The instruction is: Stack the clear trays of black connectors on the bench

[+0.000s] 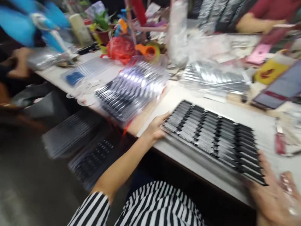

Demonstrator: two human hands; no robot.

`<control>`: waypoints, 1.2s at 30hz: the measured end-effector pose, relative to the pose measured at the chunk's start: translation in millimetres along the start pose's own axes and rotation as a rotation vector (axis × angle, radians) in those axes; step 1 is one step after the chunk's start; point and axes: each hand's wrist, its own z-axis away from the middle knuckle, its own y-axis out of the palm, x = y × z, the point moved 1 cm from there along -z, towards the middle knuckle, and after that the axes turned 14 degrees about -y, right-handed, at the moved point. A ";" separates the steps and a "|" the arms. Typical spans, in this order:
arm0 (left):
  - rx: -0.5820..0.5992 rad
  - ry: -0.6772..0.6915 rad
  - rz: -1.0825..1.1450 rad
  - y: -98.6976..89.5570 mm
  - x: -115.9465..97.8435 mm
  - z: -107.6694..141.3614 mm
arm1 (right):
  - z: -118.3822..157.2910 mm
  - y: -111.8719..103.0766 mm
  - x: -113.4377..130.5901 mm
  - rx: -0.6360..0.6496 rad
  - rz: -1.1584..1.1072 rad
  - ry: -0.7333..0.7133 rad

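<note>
A tray of black ribbed pieces in rows [212, 136] is held level over the front edge of the white table. My left hand [157, 128] grips its left end, fingers at the corner. Beneath the right end lies my right hand [278, 196], palm partly up, supporting the tray, with a small clear plastic item [288, 186] by its fingers. Left of the tray, clear plastic trays with dark pieces [134, 86] are stacked on the table.
A blue fan [39, 20] stands at the left end of the table [261, 120]. Behind are a red bag [120, 49], plastic packs [215, 76] and a phone [289, 83]. More trays [71, 133] sit below the table. People's arms show at far left and top right.
</note>
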 end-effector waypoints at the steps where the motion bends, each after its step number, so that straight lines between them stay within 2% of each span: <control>1: 0.016 -0.013 -0.001 -4.2 4.7 2.5 | 0.5 2.9 4.5 -0.044 -0.005 -0.003; 3: 0.035 -0.041 -0.007 -12.8 12.1 6.5 | 0.6 6.0 8.7 -0.102 -0.080 0.045; 6: 0.033 -0.064 -0.004 -19.9 18.7 12.8 | 0.3 4.8 6.9 -0.123 -0.270 0.127; 11: -0.116 -0.068 0.031 -20.1 23.9 17.8 | -0.4 2.9 4.4 -0.127 -0.446 0.168; 17: -0.209 0.103 0.018 -30.2 24.2 14.4 | -3.4 6.5 6.8 -0.158 -0.492 0.124; 22: -0.155 0.128 0.005 -40.2 25.1 11.3 | -4.8 5.4 3.6 -0.114 -0.467 0.081; 28: -0.116 0.123 -0.025 -37.3 27.5 10.2 | -5.2 3.0 3.5 -0.098 -0.495 0.098; 36: -0.275 0.012 -0.034 -22.3 23.2 15.3 | 1.2 7.2 -1.8 -0.147 -0.515 0.104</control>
